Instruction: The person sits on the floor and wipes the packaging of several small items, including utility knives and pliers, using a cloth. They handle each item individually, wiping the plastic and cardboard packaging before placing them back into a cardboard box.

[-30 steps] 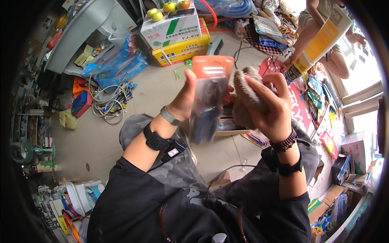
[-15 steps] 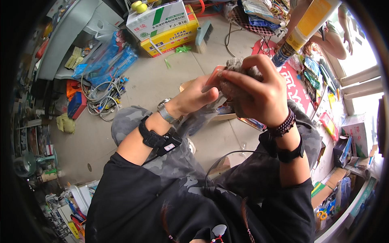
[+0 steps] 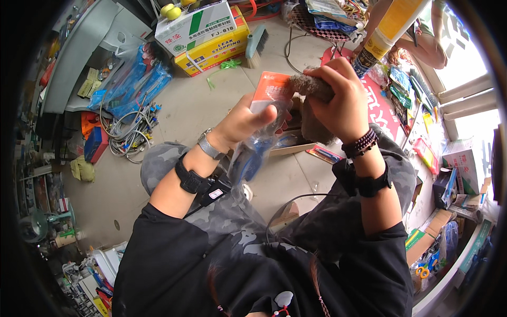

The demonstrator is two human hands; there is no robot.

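Note:
My left hand (image 3: 238,122) grips a clear plastic package with an orange header card (image 3: 270,87). Through its plastic a blue-handled tool (image 3: 247,161) shows, its kind blurred. Closed around a grey, fuzzy rag (image 3: 317,126) is my right hand (image 3: 342,100), just right of the package. One end of the rag comes up against the card's right edge. Both hands are held above my lap, over a shallow cardboard box (image 3: 291,150) on the floor, which they partly hide.
A white-and-yellow carton stack (image 3: 211,50) and a brush (image 3: 256,46) stand ahead. Coiled grey hoses (image 3: 129,129) lie left. A yellow tube (image 3: 388,34) rises at the right, near another person (image 3: 422,45). A black cable (image 3: 301,196) crosses by my knees.
The package has tipped so its orange card faces up and the blue handles show. My right hand and the rag have shifted slightly, uncovering the card.

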